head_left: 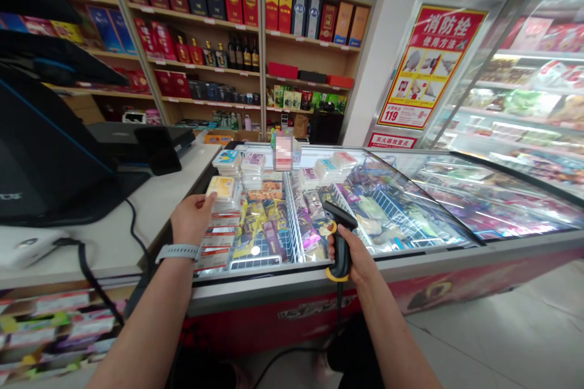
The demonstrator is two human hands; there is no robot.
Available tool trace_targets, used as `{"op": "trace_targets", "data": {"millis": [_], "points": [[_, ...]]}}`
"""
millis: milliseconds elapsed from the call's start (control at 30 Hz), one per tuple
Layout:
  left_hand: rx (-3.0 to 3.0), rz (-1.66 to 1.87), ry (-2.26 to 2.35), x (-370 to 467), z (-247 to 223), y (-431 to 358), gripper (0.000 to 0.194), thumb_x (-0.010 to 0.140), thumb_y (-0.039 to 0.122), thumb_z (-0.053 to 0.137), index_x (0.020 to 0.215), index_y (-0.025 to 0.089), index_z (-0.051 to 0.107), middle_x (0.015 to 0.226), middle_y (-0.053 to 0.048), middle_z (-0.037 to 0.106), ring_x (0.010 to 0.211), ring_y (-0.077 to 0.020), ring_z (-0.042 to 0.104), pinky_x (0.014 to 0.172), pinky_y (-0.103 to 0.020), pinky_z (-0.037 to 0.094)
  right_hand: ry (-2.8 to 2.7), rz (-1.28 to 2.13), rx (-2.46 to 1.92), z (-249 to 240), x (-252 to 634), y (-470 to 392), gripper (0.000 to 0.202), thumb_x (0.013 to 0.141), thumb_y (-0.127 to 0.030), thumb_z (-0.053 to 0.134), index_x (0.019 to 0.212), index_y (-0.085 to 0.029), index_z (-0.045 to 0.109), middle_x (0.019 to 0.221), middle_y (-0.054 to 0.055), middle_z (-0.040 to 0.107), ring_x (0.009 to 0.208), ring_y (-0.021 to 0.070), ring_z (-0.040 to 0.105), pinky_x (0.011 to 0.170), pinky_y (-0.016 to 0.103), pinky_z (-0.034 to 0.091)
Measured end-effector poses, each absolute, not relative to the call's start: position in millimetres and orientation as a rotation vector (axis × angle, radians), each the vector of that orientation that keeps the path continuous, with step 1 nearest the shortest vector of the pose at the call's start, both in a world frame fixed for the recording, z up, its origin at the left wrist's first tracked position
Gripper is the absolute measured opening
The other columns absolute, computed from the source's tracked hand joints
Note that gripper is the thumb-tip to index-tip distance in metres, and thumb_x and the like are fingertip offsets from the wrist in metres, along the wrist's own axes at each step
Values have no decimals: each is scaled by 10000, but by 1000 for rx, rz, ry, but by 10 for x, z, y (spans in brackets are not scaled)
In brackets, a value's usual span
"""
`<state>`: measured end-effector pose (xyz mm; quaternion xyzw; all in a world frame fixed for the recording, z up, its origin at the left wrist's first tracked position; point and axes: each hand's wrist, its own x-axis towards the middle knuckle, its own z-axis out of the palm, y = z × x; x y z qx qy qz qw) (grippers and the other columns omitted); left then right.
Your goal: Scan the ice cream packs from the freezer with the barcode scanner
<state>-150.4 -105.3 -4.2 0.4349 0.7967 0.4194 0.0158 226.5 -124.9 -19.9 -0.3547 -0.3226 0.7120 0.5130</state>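
My right hand [358, 255] is wrapped round the grip of a black and yellow barcode scanner [342, 246], whose head tilts up over the freezer's glass. My left hand [194, 217], with a pale band on its wrist, pinches the near left edge of a clear plastic box with a yellow label [221, 187]. That box is at the top of a small stack on the glass. Behind it stand a stack of blue-labelled boxes [227, 160] and a stack of purple-labelled boxes [253, 163]. Further right are more stacks with red-labelled boxes [344, 160].
A chest freezer [292, 282] with wire baskets of packaged goods under glass spans the middle. To the left, a white counter [104, 249] bears a black checkout machine [50, 152] and cables. Shelves of boxed bottles [196, 18] line the back. The scanner's cable hangs down in front.
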Motion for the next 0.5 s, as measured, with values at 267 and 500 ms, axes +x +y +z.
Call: {"op": "trace_targets", "data": {"millis": [267, 500], "points": [[1531, 1046, 2597, -1466, -18, -1075, 543, 885, 560, 391, 1072, 150, 695, 890, -138, 680, 868, -294, 615, 756, -385, 457, -771, 1708, -848, -214, 2257, -1246, 378, 721, -461, 776, 914, -166, 640, 639, -19, 626, 490, 94, 553, 424, 192, 463], [1827, 1590, 2541, -1115, 138, -1188, 508, 897, 499, 433, 1176, 125, 634, 1045, -145, 637, 1011, -276, 580, 950, -403, 445, -739, 1704, -822, -219, 2247, -1258, 404, 706, -470, 788, 895, -151, 627, 626, -13, 631, 475, 97, 559, 419, 195, 468]]}}
